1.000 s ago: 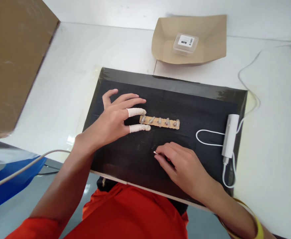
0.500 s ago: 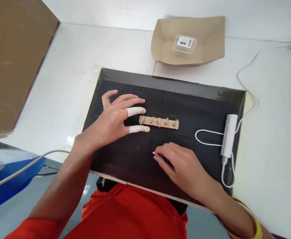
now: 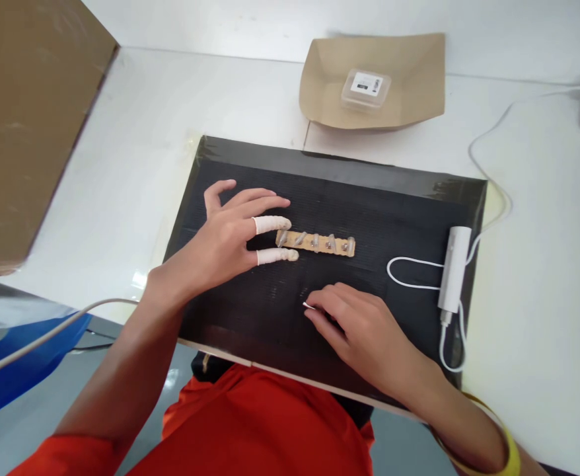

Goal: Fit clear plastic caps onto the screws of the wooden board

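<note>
A thin tan strip (image 3: 317, 242) with small shiny pieces along it lies in the middle of a black ribbed mat (image 3: 394, 205). The left hand (image 3: 225, 241) lies flat and spread, its two white-capped fingers (image 3: 273, 223) touching the strip's left end. The right hand (image 3: 364, 330) rests curled near the strip, pinching a tiny white piece (image 3: 306, 305).

We are holding our left hand (image 3: 225, 241) palm down and open, its fingers (image 3: 265, 201) stretched forward and slightly spread, the forearm angling in from the lower left. We are curling our right hand (image 3: 364, 330) knuckles up, thumb and forefinger pinching together at the tips, its forearm angling in from the lower right.
</note>
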